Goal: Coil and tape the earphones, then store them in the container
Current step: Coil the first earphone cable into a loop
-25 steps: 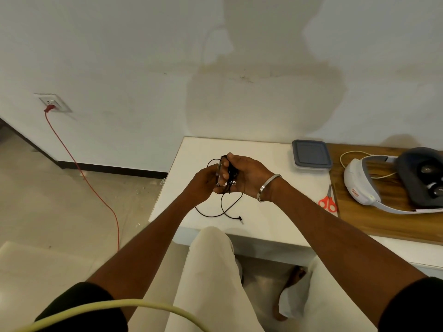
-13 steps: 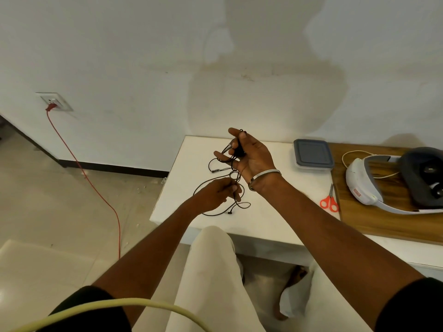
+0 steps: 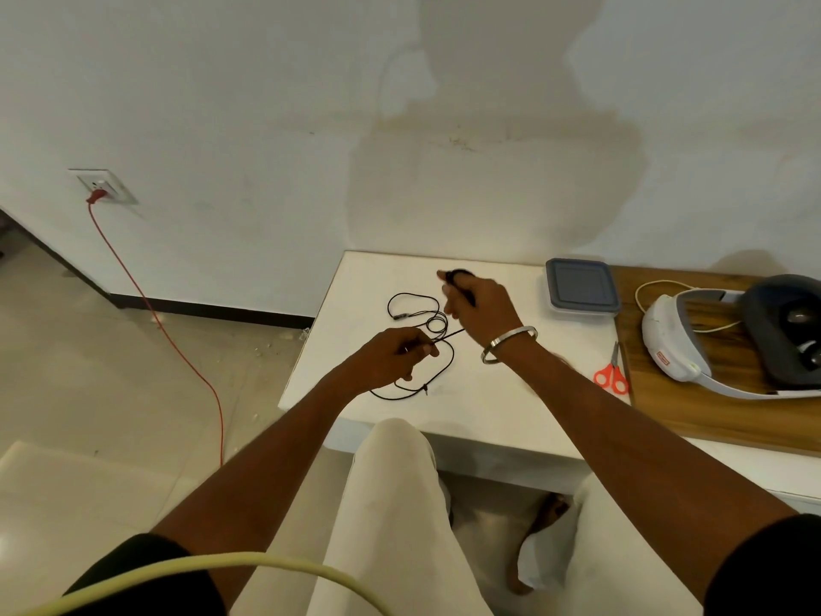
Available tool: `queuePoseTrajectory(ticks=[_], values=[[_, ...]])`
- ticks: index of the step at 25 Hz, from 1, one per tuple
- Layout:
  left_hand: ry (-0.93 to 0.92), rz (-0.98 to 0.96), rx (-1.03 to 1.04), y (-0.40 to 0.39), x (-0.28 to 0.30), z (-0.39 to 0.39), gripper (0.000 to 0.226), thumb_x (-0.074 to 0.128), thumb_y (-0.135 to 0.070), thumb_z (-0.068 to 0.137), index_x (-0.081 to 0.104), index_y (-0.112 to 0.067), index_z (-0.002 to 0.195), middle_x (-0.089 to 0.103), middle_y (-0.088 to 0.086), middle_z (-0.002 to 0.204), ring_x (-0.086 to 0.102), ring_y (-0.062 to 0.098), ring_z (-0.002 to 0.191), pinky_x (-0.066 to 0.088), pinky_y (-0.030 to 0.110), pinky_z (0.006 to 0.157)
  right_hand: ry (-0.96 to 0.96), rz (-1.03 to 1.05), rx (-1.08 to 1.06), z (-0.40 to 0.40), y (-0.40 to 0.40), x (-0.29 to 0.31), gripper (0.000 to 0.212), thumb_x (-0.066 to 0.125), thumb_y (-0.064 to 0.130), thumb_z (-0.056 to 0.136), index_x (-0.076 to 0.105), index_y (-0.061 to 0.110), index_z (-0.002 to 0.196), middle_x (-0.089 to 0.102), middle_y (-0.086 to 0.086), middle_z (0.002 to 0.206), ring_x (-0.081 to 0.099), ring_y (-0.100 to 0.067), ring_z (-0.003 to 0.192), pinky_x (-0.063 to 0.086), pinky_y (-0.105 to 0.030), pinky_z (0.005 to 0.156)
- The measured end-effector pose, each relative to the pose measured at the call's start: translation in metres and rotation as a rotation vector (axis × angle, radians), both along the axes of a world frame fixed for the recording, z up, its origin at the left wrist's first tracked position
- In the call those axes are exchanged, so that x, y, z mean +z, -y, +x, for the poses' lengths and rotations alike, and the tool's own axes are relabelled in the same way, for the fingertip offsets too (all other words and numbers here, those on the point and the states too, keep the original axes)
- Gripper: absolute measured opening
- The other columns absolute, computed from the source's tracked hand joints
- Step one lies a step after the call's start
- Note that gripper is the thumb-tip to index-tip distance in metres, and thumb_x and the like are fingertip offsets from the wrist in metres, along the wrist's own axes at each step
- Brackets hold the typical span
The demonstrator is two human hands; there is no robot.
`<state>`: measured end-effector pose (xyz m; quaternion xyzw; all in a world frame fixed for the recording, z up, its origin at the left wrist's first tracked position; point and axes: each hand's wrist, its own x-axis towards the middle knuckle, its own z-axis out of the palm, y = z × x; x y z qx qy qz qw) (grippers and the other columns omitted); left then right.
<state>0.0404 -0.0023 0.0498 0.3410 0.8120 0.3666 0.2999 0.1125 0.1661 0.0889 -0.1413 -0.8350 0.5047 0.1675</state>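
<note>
From the head view, both hands had dropped lower since a moment earlier. The right hand [image 3: 477, 304] gripped the earphones [image 3: 426, 331], the left hand [image 3: 395, 355] pinched their cord, loops on the bench [image 3: 488, 393]. The container [image 3: 581, 289] sat lidded far right.

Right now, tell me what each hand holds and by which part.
Both hold the black earphones. The left hand pinches the cable mid-length; the right hand grips a bunched part near its fingertips. The rest lies loose on the white table.
</note>
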Motion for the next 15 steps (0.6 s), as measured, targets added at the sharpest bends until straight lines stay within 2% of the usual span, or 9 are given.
queuePoseTrajectory(ticks=[1,3,5,8,11,13,15], values=[[-0.043,-0.005,0.006,0.000,0.003,-0.001,0.017,0.051,-0.028,0.095,0.068,-0.031,0.091,0.063,0.000,0.078,0.058,0.012,0.064,0.057,0.035,0.068,0.065,0.158,0.074,0.001,0.000,-0.005,0.026,0.049,0.016,0.095,0.063,0.006,0.115,0.066,-0.007,0.085,0.064,-0.017,0.079,0.044,-0.010,0.072],[-0.147,-0.003,-0.005,-0.002,0.009,-0.003,0.015,0.055,-0.026,0.095,0.066,-0.033,0.088,0.064,-0.004,0.081,0.054,0.002,0.061,0.050,0.016,0.061,0.213,0.463,0.226,0.001,0.002,-0.014,0.023,0.047,0.018,0.095,0.064,0.005,0.104,0.067,-0.012,0.094,0.062,-0.027,0.091,0.044,-0.024,0.077],[-0.245,0.002,-0.022,-0.002,0.015,-0.005,0.011,0.058,-0.022,0.093,0.066,-0.029,0.090,0.061,-0.013,0.078,0.053,-0.004,0.060,0.041,0.007,0.058,0.327,0.612,0.306,0.003,0.004,-0.019,0.022,0.046,0.022,0.095,0.061,0.008,0.091,0.064,-0.011,0.087,0.060,-0.027,0.084,0.039,-0.028,0.069],[-0.291,0.023,-0.008,0.003,0.015,-0.009,0.013,0.060,-0.020,0.092,0.070,-0.017,0.098,0.063,-0.008,0.083,0.052,0.001,0.062,0.040,0.006,0.059,0.372,0.696,0.344,0.008,0.004,-0.021,0.026,0.050,0.033,0.093,0.058,0.010,0.087,0.053,-0.003,0.078,0.049,-0.019,0.074,0.033,-0.027,0.066],[-0.305,0.067,0.011,0.006,0.015,-0.011,0.014,0.061,-0.017,0.091,0.071,-0.014,0.100,0.066,-0.001,0.090,0.054,0.004,0.069,0.042,0.007,0.062,0.440,0.722,0.376,0.009,0.003,-0.026,0.024,0.051,0.027,0.093,0.063,0.006,0.095,0.061,-0.008,0.091,0.056,-0.024,0.087,0.038,-0.028,0.071],[-0.331,0.095,0.009,0.006,0.016,-0.012,0.013,0.060,-0.016,0.091,0.071,-0.014,0.098,0.065,-0.001,0.089,0.055,0.005,0.074,0.042,0.007,0.066,0.458,0.644,0.381,0.009,0.003,-0.028,0.023,0.048,0.020,0.095,0.065,0.005,0.094,0.061,-0.006,0.085,0.059,-0.026,0.091,0.040,-0.028,0.074],[-0.345,0.112,0.000,0.006,0.017,-0.015,0.013,0.060,-0.015,0.092,0.071,-0.014,0.098,0.064,-0.003,0.089,0.057,0.006,0.081,0.042,0.008,0.070,0.472,0.540,0.409,0.009,0.004,-0.029,0.025,0.046,0.017,0.096,0.067,0.003,0.095,0.051,0.004,0.074,0.056,-0.022,0.086,0.035,-0.024,0.073]])
